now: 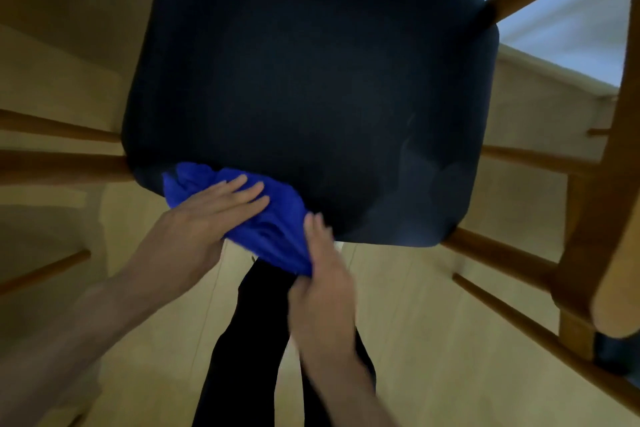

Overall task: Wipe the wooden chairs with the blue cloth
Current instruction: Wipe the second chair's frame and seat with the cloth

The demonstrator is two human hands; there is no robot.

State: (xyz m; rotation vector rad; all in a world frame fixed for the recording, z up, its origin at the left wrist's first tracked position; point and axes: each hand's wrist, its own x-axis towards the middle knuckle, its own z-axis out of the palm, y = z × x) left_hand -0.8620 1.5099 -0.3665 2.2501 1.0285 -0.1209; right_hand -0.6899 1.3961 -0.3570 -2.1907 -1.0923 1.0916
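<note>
A wooden chair with a dark padded seat [311,87] fills the middle of the view, seen from above. The blue cloth [273,222] lies bunched on the seat's near edge. My left hand [207,215] presses flat on the cloth's left part, fingers stretched out over it. My right hand [322,277] grips the cloth's lower right end at the seat's front edge. Wooden legs and rungs [502,253] of the chair stick out to the right and left of the seat.
Another wooden chair frame [609,218] stands close at the right edge. More wooden rungs [52,163] show at the left. The floor [433,322] is light wood. My dark trouser legs [249,340] are below the hands.
</note>
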